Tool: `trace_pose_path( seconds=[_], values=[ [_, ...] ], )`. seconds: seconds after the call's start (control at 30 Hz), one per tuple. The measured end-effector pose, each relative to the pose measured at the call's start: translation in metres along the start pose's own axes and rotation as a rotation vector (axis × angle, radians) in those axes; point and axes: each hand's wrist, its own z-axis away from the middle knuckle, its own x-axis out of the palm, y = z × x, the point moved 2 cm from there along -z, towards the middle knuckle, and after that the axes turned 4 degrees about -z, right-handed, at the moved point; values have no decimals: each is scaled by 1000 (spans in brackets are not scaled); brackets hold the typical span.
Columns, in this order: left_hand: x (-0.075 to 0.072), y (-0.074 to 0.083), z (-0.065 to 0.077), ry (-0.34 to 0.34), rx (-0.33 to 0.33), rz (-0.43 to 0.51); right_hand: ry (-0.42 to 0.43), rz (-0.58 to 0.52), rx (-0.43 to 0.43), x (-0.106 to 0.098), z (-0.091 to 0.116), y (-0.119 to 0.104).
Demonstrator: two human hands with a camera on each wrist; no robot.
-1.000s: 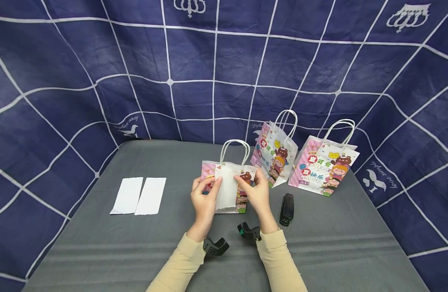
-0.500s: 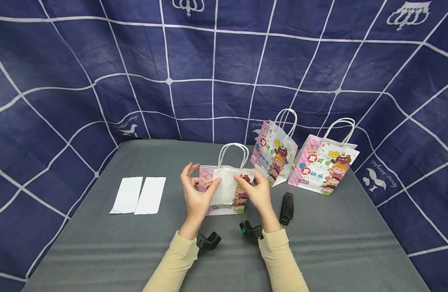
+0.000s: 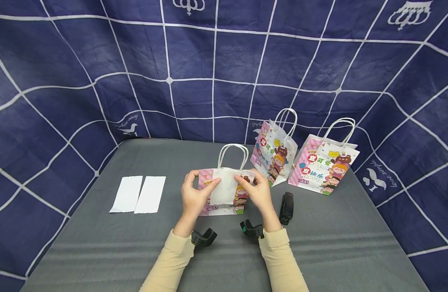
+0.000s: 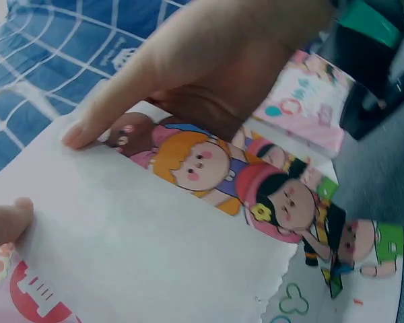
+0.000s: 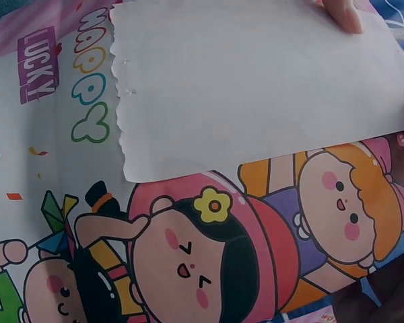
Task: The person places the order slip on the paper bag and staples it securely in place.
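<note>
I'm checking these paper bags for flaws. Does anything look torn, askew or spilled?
One thing: the white paper held against the front bag has a ragged lower edge, which looks odd beside its straight long sides, perhaps torn rather than cut. The two bags behind stand upright, and I see no spill.

The front paper gift bag [image 3: 240, 198] reads "WOW", "HAPPY" and "LUCKY" — the last in white letters on a purple label [image 5: 38, 65]. On the rightmost gift bag [image 3: 324, 167] stand "WOW", "宜可爱", "LOVELY", "宜快乐", "HAPPY" and "LUCKY". The middle gift bag [image 3: 274, 156] shows "可爱" and "快乐" — its smaller words blur. The blue curtain [image 3: 231, 56] bears "love simple" beside bird motifs [image 3: 376, 181], and crown emblems [image 3: 410, 16] higher up.
</note>
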Motion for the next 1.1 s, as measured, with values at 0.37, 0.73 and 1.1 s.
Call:
trace_pose_path(
  seconds=[0.37,0.73,1.1],
  values=[
    [-10,25,-4,-230,-94,236,-43,-16,12,-1,-1,1],
    [-10,25,-4,-273,-147,213,-68,-34,32,-3,-2,3],
    [-9,22,-5,-255,-143,234,-103,-38,92,-6,-1,2]
  ],
)
